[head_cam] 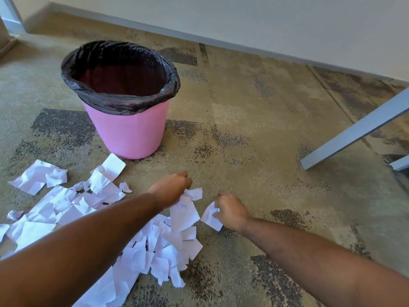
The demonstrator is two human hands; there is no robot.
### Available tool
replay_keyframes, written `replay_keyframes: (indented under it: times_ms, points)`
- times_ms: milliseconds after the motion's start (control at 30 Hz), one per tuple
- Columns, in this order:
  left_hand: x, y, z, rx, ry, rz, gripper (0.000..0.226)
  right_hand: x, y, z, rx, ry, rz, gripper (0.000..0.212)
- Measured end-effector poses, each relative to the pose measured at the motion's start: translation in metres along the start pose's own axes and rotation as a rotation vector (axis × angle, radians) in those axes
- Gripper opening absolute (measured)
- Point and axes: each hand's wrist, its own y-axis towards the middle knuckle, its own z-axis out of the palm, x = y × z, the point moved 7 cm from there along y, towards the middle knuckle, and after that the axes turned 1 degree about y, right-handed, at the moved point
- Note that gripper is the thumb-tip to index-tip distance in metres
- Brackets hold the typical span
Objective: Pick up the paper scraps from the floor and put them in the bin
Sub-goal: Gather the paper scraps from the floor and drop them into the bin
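Observation:
A pink bin (129,131) lined with a black bag stands upright on the carpet, its mouth showing no paper inside. Several white paper scraps (155,247) lie spread across the floor in front of it and to the left. My left hand (170,188) is low over the pile's right edge, fingers curled round a bunch of scraps (188,203) that hang from it. My right hand (230,210) is just to the right, pinching one crumpled scrap (210,217) near the floor. Both hands are in front of the bin and to its right.
A grey table leg (358,129) slants across the right side, with a second grey piece (400,166) beside it. A white wall with a grey skirting board (221,41) runs along the back. The floor is patterned beige and dark carpet.

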Motion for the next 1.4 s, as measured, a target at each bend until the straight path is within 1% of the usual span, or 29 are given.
replay_keyframes:
  times_ms: [100,233,333,467,633,733,867,967,1133,1200,1267,1333,1400]
  points:
    - [0.004,-0.002,-0.02,-0.083,0.016,-0.024,0.022,0.017,0.009,-0.022,-0.081,0.031,-0.021,0.014]
    - [0.014,-0.004,-0.05,-0.213,0.012,-0.065,0.031,0.037,0.015,-0.049,-0.181,0.073,-0.054,0.009]
    - [0.02,-0.008,-0.077,-0.327,0.0,-0.104,0.029,0.05,0.021,-0.073,-0.264,0.108,-0.072,0.008]
    - [0.025,-0.013,-0.121,-0.528,-0.064,-0.139,0.02,0.072,0.03,-0.119,-0.391,0.16,-0.098,0.01]
    - [0.024,-0.022,-0.201,-0.817,-0.101,-0.143,0.01,0.107,0.04,-0.201,-0.583,0.205,-0.143,0.006]
    - [0.037,-0.031,-0.245,-0.997,-0.209,-0.219,0.012,0.129,0.043,-0.246,-0.724,0.231,-0.184,0.007]
    - [0.068,-0.047,-0.279,-1.172,-0.35,-0.405,0.016,0.16,0.051,-0.29,-0.873,0.31,-0.247,0.008]
    - [0.089,-0.054,-0.284,-1.216,-0.392,-0.512,0.017,0.187,0.068,-0.302,-0.918,0.287,-0.273,0.003]
    - [0.113,-0.054,-0.271,-1.175,-0.426,-0.628,0.02,0.224,0.097,-0.289,-0.844,0.247,-0.311,0.007]
    - [0.117,-0.051,-0.266,-1.143,-0.442,-0.616,0.024,0.23,0.104,-0.281,-0.813,0.234,-0.317,0.006]
    - [0.119,-0.046,-0.262,-1.107,-0.469,-0.573,0.031,0.232,0.112,-0.271,-0.744,0.214,-0.317,0.01]
    - [0.121,-0.044,-0.262,-1.088,-0.5,-0.536,0.04,0.231,0.119,-0.262,-0.662,0.201,-0.32,0.018]
    - [0.121,-0.043,-0.263,-1.085,-0.512,-0.511,0.046,0.228,0.122,-0.257,-0.621,0.2,-0.316,0.03]
